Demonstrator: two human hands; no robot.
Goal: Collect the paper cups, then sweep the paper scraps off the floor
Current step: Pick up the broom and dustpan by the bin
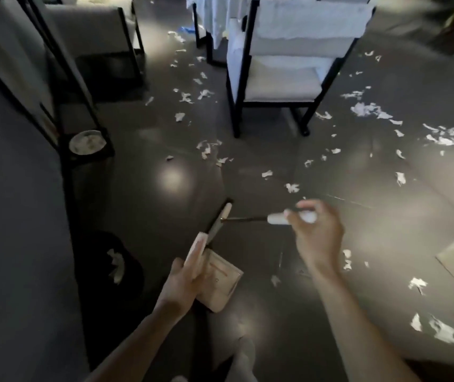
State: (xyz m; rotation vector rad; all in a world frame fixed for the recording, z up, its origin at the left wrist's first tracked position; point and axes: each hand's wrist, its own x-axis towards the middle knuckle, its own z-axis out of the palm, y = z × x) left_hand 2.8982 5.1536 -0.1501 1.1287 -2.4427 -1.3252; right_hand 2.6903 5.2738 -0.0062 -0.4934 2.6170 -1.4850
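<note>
1. One left hand point(190, 274) curls around a pale pink plastic dustpan point(221, 286).
2. Right hand point(317, 232) grips a thin dark broom's white handle point(277, 218).
3. Torn white paper scraps point(366, 110) litter the dark floor point(148, 205); hasty sweeping could flick them under the white chair point(281, 81).

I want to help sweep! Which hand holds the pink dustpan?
The left hand holds the dustpan, fingers curled round it; the right hand grips a white handle instead.
</note>
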